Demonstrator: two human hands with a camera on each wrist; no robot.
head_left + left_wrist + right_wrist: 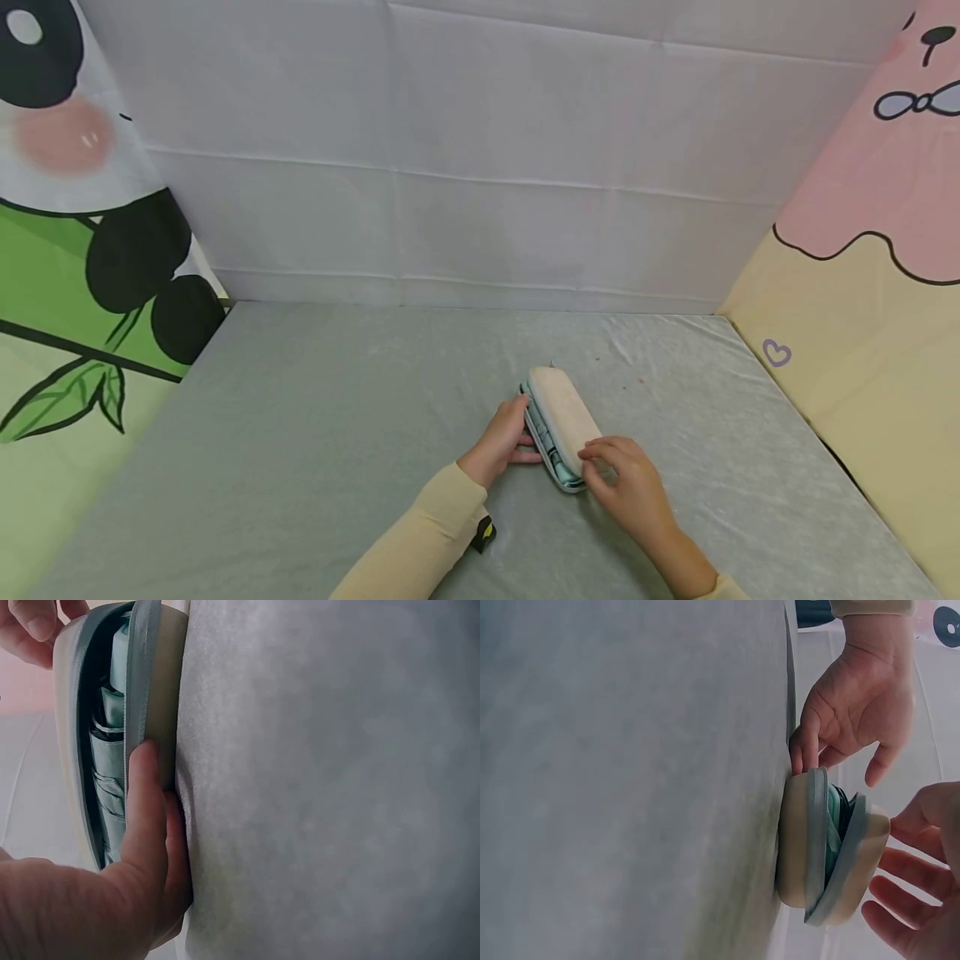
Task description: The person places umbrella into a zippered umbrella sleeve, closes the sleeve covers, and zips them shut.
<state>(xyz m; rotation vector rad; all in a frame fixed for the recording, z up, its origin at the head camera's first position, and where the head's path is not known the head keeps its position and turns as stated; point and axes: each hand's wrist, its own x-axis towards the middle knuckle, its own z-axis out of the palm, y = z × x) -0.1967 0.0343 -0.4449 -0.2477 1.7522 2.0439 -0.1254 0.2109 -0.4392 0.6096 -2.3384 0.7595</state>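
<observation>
A cream zip case (564,412) rests on the grey cloth, its lid tilted up along the side facing my left hand. Inside lies a folded teal fabric bundle (111,757) with a narrow strap, resembling a compact umbrella. My left hand (504,442) stands at the case's left side; one straight finger touches the zipper edge of the lower half (795,847), while the thumb is spread apart. Over the near right end, my right hand (630,483) has its fingertips against the outside of the lid (866,851), fingers spread.
Grey velvety cloth (300,433) covers the table. A white fabric wall (480,167) rises behind, with a panda-print panel (67,275) on the left and a pink-and-yellow panel (862,333) on the right. A small black item with a yellow mark (484,534) shows beside the left sleeve.
</observation>
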